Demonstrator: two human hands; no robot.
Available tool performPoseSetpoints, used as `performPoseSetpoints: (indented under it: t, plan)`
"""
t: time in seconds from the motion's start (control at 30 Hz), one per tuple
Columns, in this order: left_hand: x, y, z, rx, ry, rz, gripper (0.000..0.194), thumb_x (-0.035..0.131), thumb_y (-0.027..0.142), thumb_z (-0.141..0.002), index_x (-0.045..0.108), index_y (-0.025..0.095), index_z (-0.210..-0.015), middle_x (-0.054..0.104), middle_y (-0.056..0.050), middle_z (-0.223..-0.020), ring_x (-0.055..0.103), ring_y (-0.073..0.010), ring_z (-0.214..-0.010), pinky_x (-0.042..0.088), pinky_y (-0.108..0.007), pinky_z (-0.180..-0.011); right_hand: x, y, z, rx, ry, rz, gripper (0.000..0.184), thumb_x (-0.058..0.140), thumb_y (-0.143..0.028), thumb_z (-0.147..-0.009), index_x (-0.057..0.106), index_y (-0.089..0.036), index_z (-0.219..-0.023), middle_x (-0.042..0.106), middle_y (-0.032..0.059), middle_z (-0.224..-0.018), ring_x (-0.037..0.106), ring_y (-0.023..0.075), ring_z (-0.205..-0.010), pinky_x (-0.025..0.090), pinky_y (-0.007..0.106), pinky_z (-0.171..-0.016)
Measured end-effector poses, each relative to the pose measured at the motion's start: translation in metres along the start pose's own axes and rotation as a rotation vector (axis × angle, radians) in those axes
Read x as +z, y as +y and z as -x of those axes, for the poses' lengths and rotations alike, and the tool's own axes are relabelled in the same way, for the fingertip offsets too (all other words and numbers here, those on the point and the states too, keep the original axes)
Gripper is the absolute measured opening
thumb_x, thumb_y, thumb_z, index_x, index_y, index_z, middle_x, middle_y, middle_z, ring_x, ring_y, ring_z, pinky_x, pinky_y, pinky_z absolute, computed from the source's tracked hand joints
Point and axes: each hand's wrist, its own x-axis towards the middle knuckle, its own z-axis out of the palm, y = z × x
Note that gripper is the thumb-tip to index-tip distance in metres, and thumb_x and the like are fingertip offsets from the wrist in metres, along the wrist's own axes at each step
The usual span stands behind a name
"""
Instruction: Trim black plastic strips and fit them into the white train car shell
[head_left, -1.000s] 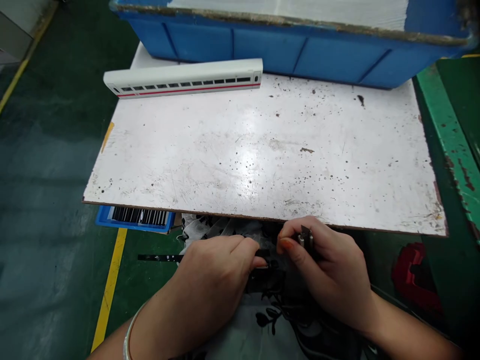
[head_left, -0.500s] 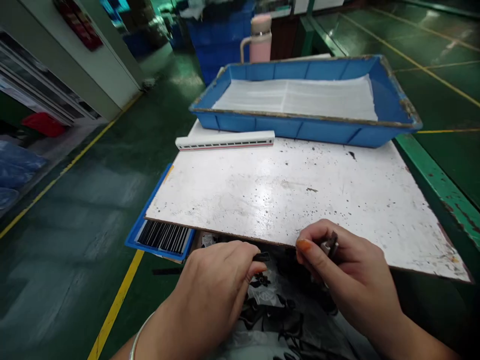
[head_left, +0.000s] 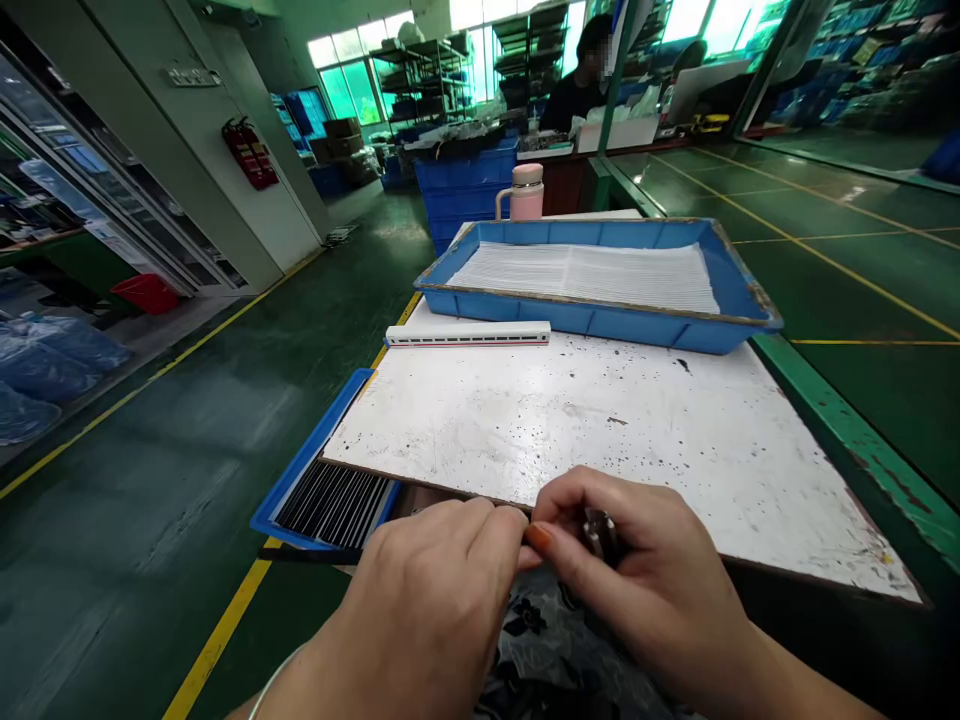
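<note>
Both my hands meet just below the near edge of the white worn board [head_left: 600, 440]. My left hand [head_left: 427, 610] is closed, its fingers pinching a thin black strip [head_left: 300, 553] that sticks out to the left. My right hand [head_left: 637, 580] is closed round a small dark metal tool [head_left: 598, 530], and its thumb touches the left fingers. A white train-car shell with a red stripe [head_left: 468, 335] lies at the board's far edge, out of reach of both hands.
A blue tray [head_left: 600, 320] lined with white parts stands behind the shell. A lower blue tray [head_left: 315, 470] of black strips pokes out under the board's left corner. A pink bottle [head_left: 526, 192] and a seated person [head_left: 581, 80] are farther back. A green frame [head_left: 847, 430] borders the right.
The view has tilted up, so the room behind shows. My hands have closed together, and the right thumb now touches the left fingers. The black strip stays in the left hand.
</note>
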Motion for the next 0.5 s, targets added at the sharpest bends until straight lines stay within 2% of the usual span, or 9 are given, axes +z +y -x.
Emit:
performPoseSetpoints:
  t: [0.13, 0.2, 0.37, 0.5]
  plan:
    - [-0.0029, -0.0014, 0.0028, -0.047, 0.008, -0.036, 0.018, 0.046, 0.02, -0.099, 0.057, 0.019, -0.085, 0.059, 0.0, -0.067, 0.058, -0.0178, -0.056, 0.034, -0.031, -0.048, -0.0071, 0.0059, 0.002, 0.043, 0.192, 0.046, 0.013, 0.059, -0.028, -0.093, 0.062, -0.023, -0.081, 0.053, -0.005, -0.058, 0.045, 0.0094, -0.046, 0.034, 0.022, -0.042]
    - [-0.0054, -0.002, 0.0036, -0.057, -0.001, -0.017, 0.019, 0.045, 0.021, -0.1, 0.058, 0.018, -0.087, 0.059, 0.001, -0.066, 0.057, -0.0171, -0.056, 0.034, -0.031, -0.048, -0.0102, 0.007, 0.0047, 0.066, 0.246, 0.064, 0.015, 0.058, -0.031, -0.094, 0.061, -0.023, -0.082, 0.051, -0.005, -0.057, 0.042, 0.0098, -0.044, 0.032, 0.023, -0.04]
    - [-0.0081, -0.0006, 0.0039, -0.073, -0.022, 0.01, 0.025, 0.041, 0.021, -0.101, 0.057, 0.018, -0.083, 0.059, 0.0, -0.067, 0.059, -0.0171, -0.058, 0.036, -0.031, -0.05, -0.0083, 0.0039, 0.0075, 0.017, 0.123, 0.121, 0.013, 0.057, -0.029, -0.095, 0.059, -0.024, -0.083, 0.052, -0.0051, -0.061, 0.044, 0.01, -0.049, 0.034, 0.023, -0.044]
    - [-0.0078, -0.0001, 0.0037, -0.116, -0.043, 0.061, 0.026, 0.041, 0.02, -0.101, 0.059, 0.018, -0.082, 0.059, -0.001, -0.067, 0.06, -0.0175, -0.06, 0.038, -0.03, -0.051, -0.0064, 0.0027, 0.0075, 0.027, -0.025, 0.076, 0.015, 0.049, -0.036, -0.1, 0.054, -0.025, -0.092, 0.054, -0.0047, -0.07, 0.048, 0.0105, -0.057, 0.037, 0.024, -0.05]
